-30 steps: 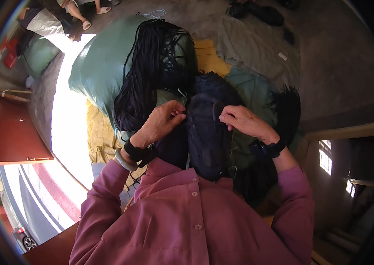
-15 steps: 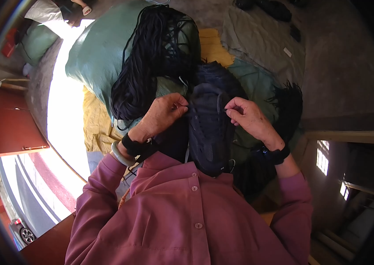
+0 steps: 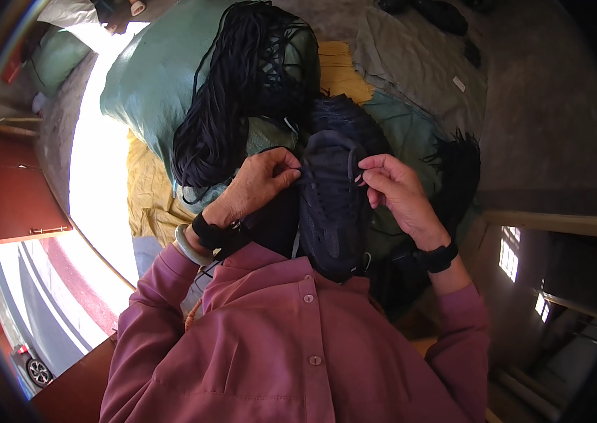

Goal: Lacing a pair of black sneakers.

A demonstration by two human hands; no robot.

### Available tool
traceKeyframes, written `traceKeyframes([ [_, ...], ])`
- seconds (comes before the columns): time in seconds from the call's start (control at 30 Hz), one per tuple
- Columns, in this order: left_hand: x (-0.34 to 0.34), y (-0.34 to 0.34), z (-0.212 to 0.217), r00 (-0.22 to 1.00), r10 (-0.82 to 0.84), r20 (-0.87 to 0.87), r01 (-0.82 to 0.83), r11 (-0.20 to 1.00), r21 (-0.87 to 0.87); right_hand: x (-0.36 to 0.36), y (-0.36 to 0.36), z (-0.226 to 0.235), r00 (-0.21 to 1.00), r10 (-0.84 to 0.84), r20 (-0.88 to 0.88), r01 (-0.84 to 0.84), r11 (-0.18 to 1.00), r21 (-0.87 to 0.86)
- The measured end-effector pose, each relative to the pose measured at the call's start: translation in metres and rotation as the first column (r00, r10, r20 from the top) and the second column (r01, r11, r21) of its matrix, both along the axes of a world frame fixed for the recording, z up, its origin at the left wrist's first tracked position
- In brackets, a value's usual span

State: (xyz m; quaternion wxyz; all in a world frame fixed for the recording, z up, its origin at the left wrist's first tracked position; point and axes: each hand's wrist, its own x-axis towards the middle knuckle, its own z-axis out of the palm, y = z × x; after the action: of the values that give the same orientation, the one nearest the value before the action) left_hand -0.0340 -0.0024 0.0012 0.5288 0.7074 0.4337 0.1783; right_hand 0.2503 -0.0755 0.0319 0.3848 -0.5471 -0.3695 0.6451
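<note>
A black sneaker (image 3: 333,218) rests in my lap, its toe toward me, with black lacing across its upper. My left hand (image 3: 263,180) is at the shoe's left edge near the opening, thumb and finger pinched on a dark shoelace. Opposite it, my right hand (image 3: 396,189) pinches a shoelace at the right edge. Dark lace against dark shoe hides how much of it runs between the fingers. Beyond my left hand, a big bundle of loose black shoelaces (image 3: 217,120) drapes over a green sack (image 3: 147,99).
More black shoes (image 3: 348,116) lie just past the sneaker. Yellow cloth (image 3: 150,194) and grey-green cloth (image 3: 418,60) spread around the sack. A black fringed bundle (image 3: 459,166) lies at the right. At the left are bright sunlit ground and a red-brown door (image 3: 13,190).
My right hand has turned slightly, with its fingers curled more at the shoe's edge. The left hand keeps its pinch, nearly still. The view has shifted a little.
</note>
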Motion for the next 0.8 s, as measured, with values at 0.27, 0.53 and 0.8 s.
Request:
traceKeyframes([
  [0.27,0.002,-0.002,-0.006,0.999,0.040,0.031,-0.041,0.998,0.046,-0.001,-0.004,-0.012,0.816,-0.204,-0.541,0.074,0.965,-0.253],
  [0.53,0.003,-0.002,-0.007,0.999,0.045,0.025,-0.047,0.996,0.080,-0.011,0.003,-0.001,0.975,-0.116,-0.187,0.090,0.986,-0.144],
  [0.8,0.002,-0.004,-0.010,0.997,0.057,0.046,-0.059,0.997,0.055,-0.016,0.002,0.012,0.928,-0.003,0.371,0.000,1.000,0.008],
])
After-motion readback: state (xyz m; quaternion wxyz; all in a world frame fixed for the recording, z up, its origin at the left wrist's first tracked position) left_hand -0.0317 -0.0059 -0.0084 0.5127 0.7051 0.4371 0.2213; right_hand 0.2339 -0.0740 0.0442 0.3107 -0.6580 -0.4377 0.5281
